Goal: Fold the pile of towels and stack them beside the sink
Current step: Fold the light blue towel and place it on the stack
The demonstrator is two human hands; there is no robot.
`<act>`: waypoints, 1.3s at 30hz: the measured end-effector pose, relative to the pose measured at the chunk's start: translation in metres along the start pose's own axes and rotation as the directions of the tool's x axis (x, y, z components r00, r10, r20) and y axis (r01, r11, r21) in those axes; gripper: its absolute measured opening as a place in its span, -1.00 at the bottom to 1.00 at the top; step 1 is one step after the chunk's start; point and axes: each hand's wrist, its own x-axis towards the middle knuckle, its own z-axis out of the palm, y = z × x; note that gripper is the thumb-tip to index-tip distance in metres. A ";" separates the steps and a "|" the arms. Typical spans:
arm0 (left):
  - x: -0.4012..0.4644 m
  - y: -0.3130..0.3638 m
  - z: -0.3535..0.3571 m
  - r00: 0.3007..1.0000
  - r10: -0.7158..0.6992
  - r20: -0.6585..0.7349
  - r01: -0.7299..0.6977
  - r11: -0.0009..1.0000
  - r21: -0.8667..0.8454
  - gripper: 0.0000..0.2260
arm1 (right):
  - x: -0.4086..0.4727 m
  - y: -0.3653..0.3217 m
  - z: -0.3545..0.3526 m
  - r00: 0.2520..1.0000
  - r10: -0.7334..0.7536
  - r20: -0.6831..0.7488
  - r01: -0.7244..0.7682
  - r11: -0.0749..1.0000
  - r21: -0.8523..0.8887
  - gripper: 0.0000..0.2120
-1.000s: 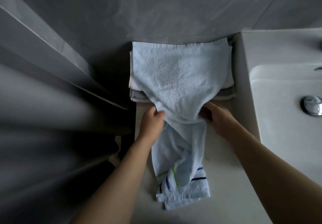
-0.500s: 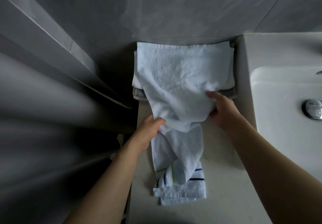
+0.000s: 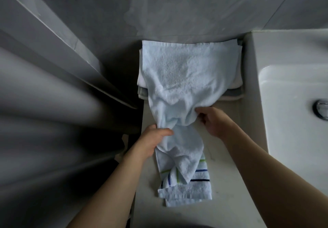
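A pale blue towel (image 3: 188, 75) lies draped over a stack of folded towels (image 3: 230, 94) against the back wall, left of the sink. Its near end, with green and dark blue stripes, trails toward me across the counter. My left hand (image 3: 150, 142) grips the towel's left side where it bunches together. My right hand (image 3: 213, 121) pinches the towel's right edge just in front of the stack. White and grey layers of the stack show under the blue towel.
A white sink basin (image 3: 291, 103) with a chrome drain plug (image 3: 322, 108) fills the right side. The pale counter (image 3: 230, 183) runs toward me between the sink and a dark drop at the left. Grey tiled wall stands behind.
Both hands have drawn nearer to me along the towel, bunching its middle. The striped end lies a little further toward me on the counter.
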 end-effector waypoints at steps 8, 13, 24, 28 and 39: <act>0.000 0.026 -0.015 0.987 0.150 0.052 -0.131 0.955 -0.266 -0.72 | -0.005 -0.020 -0.014 0.992 -0.103 0.071 0.099 0.993 0.060 -0.61; 0.000 0.030 -0.018 0.971 0.158 0.177 -0.070 0.904 -0.422 -0.67 | -0.013 -0.032 -0.015 0.971 -0.223 0.081 0.219 0.974 0.065 -0.62; 0.002 0.034 -0.036 0.986 0.160 0.048 -0.120 0.878 -0.462 -0.77 | -0.029 -0.051 -0.024 0.967 -0.248 0.051 0.248 0.892 -0.378 -0.53; 0.015 0.026 -0.047 0.973 0.112 -0.203 -0.137 0.984 -0.114 -0.58 | -0.030 -0.063 -0.049 0.912 -0.392 -0.121 0.318 0.862 -0.395 -0.59; -0.023 -0.070 -0.013 0.992 0.058 -0.113 -0.021 0.953 0.303 -0.58 | -0.049 0.050 -0.042 0.988 -0.139 -0.073 0.090 0.883 -0.460 -0.62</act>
